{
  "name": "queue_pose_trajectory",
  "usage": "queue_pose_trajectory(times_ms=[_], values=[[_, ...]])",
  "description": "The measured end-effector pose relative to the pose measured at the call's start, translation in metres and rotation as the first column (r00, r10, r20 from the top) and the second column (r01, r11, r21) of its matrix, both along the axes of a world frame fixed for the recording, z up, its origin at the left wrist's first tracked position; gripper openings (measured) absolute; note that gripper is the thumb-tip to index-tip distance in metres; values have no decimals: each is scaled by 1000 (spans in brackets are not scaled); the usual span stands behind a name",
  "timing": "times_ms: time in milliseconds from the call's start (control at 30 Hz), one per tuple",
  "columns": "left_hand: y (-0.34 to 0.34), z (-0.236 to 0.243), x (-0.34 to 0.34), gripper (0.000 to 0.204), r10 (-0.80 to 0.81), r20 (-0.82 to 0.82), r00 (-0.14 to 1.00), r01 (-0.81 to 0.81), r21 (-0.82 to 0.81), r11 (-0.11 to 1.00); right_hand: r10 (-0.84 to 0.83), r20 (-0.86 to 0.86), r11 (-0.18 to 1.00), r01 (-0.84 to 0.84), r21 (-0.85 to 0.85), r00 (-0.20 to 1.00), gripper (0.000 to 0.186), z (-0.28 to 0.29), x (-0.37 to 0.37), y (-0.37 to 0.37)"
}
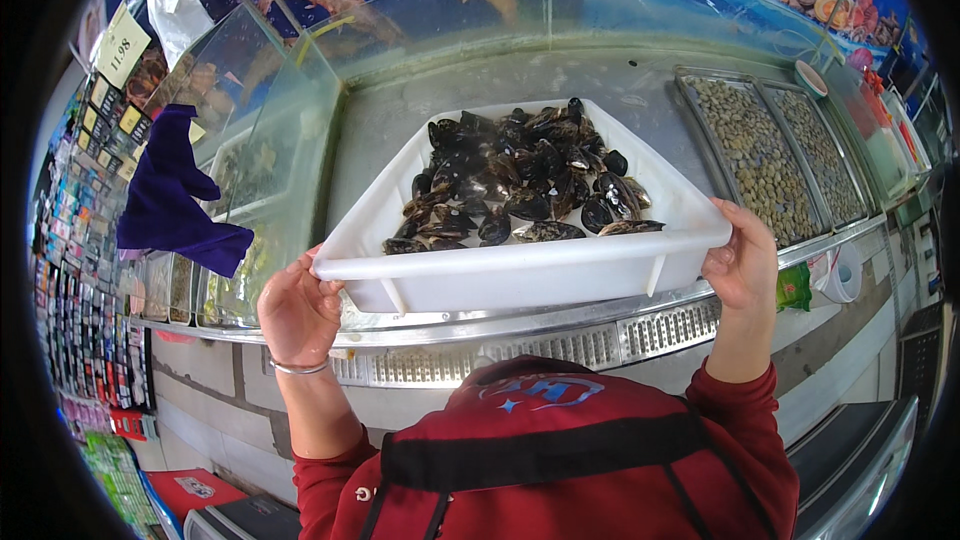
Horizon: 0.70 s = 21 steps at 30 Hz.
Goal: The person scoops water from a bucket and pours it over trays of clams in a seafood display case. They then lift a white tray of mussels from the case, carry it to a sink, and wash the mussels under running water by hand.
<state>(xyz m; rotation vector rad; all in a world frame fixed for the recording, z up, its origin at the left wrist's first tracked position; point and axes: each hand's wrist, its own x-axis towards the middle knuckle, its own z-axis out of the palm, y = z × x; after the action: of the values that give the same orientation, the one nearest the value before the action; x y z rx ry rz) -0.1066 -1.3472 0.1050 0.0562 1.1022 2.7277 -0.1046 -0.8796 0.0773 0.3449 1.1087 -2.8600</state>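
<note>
A white plastic tray (520,272) spans the space between my two hands, its near edge toward me. Dark mussels (530,170) lie heaped inside it, mostly toward the far and middle part. My left hand (300,310) grips the near left corner, fingers curled at the rim. At the near right corner my right hand (742,252) has hold of the tray in the same way. Part of the fingers of each hand is hidden behind the tray's wall. The tray is over the front of a metal counter (385,130); whether it rests there I cannot tell.
Two metal trays of small clams (745,155) stand on the counter at the right. A purple cloth (180,190) hangs over the glass partition (290,140) at the left. A slotted drain grate (570,350) runs along the floor below. A white bucket (843,275) stands low at the right.
</note>
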Motion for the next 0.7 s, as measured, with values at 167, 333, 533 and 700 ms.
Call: queue_pose_trajectory(times_ms=[167, 333, 533, 700], values=[[-1, 1, -1, 18, 14, 4, 1000, -14, 12, 1000, -21, 7, 1000, 21, -11, 1000, 24, 2, 0, -2], [0, 3, -1, 21, 44, 1, 999, -44, 7, 999, -41, 7, 999, 41, -23, 999, 23, 3, -1, -1], [-1, -5, -5, 26, 110, 7, 994, -111, 53, 992, -44, -8, 997, 43, -57, 999, 21, 5, -1, 1], [-2, -9, -9, 25, 86, -81, 993, -79, 84, 993, -18, -57, 996, 13, -89, 998, 19, 9, -2, 0]])
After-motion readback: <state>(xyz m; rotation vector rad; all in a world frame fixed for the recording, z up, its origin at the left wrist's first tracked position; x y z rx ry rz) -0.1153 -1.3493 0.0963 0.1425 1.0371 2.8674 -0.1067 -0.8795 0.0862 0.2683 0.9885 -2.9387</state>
